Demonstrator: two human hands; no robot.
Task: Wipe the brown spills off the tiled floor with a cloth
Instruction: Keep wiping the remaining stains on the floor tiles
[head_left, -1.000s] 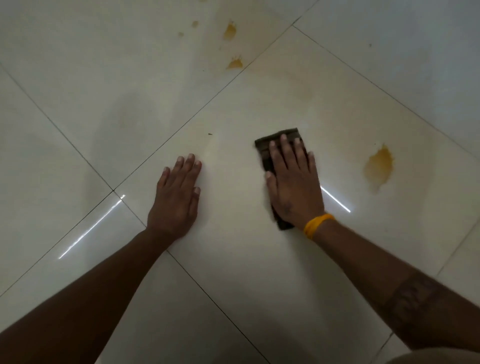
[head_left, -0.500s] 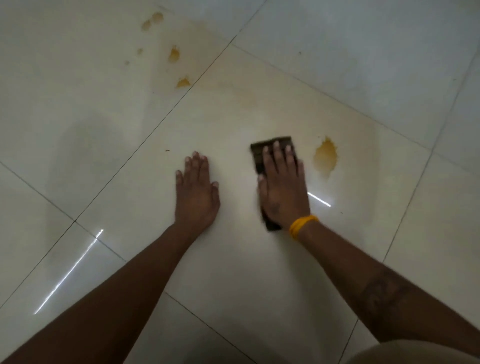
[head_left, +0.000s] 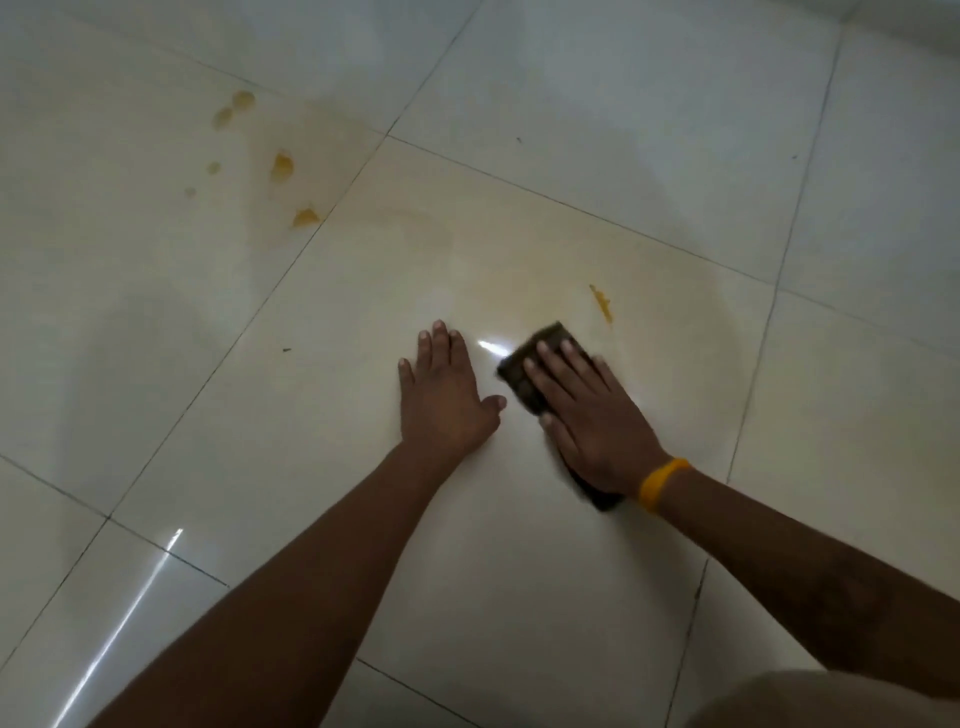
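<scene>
We see the tiled floor (head_left: 597, 93), then our left hand (head_left: 447, 400) flat on it, our right hand (head_left: 587, 415) with straight fingers pressing the soft cloth (head_left: 524, 374) mid-tile, near a brown streak (head_left: 602, 303). It looks limp; press from above.

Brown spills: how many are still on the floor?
7: a streak beyond the cloth; six far left. The cloth may hide more.

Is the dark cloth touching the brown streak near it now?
Apart. In the head view, the cloth lies under the right hand, and a strip of bare tile shows between its far corner and the brown streak.
</scene>
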